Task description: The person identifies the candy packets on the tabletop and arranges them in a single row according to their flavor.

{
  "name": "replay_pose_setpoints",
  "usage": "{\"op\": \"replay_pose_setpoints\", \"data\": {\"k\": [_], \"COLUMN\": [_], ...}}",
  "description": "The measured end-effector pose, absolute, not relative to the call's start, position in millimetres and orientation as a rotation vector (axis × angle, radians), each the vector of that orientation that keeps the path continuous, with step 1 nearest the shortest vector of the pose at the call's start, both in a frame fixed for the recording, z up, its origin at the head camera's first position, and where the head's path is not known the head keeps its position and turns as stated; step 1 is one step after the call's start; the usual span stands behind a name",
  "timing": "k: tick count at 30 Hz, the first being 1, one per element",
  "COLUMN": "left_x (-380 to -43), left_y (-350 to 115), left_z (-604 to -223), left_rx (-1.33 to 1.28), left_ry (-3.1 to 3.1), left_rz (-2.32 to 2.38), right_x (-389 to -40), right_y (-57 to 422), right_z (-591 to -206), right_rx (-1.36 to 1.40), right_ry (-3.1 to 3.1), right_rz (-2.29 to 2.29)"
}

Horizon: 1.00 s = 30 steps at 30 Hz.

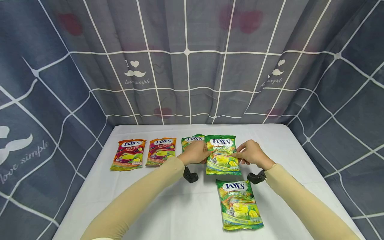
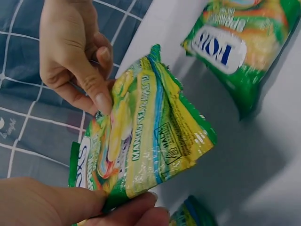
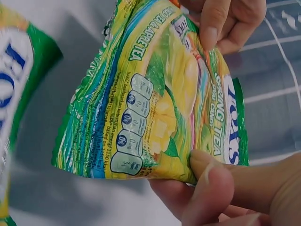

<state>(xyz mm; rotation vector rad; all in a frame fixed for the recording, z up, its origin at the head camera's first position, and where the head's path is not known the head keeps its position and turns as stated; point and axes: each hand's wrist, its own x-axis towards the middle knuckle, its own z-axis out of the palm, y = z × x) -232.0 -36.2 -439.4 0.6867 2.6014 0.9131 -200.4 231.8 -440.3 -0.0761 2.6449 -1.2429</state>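
Both hands hold one green and yellow candy bag (image 1: 222, 160) marked FOX'S Spring Tea, raised over the white table. My left hand (image 1: 195, 152) pinches its left edge, thumb on the printed front. On the opposite edge my right hand (image 1: 252, 154) pinches it the same way, as the right wrist view shows with the thumb (image 3: 202, 162) on the front. Partly hidden behind the left hand lies a second green candy bag (image 1: 192, 139). Nearer the front, below the held bag, a third green candy bag (image 1: 240, 206) lies face up.
Two red and orange FOX'S Fruits candy bags, one at far left (image 1: 129, 155) and one beside it (image 1: 161, 151), lie in the back row on the white table (image 1: 168, 206). A dark checked curtain (image 1: 168, 73) closes off the back and sides.
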Motion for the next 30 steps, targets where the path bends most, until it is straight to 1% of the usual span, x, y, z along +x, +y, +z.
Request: {"op": "replay_pose_setpoints", "data": {"k": [7,15,21,25,26,30], "left_x": [-251.6,-265.5,-272.4,-286.1,-291.2,-293.6], "left_y": [-9.5,14.7,23.9,27.5,28.9,32.2], "left_z": [-448.2,-467.7,-477.8,-499.3,-509.7,-517.0], "left_rx": [0.698,0.589,0.530,0.500,0.495,0.465], "left_ry": [2.722,2.793,2.774,2.754,2.762,2.761], "left_rz": [0.792,0.788,0.760,0.734,0.728,0.717], "right_x": [-222.3,-238.0,-251.2,-255.2,-255.8,-256.5], "right_y": [250.6,260.0,264.2,263.3,263.1,262.6], "right_z": [-452.0,-463.2,-477.7,-485.7,-487.9,-494.1], "right_rx": [-0.004,0.064,0.136,0.161,0.170,0.212], "right_ry": [2.647,2.684,2.722,2.733,2.732,2.715], "right_rz": [-1.265,-1.256,-1.238,-1.226,-1.227,-1.240]}}
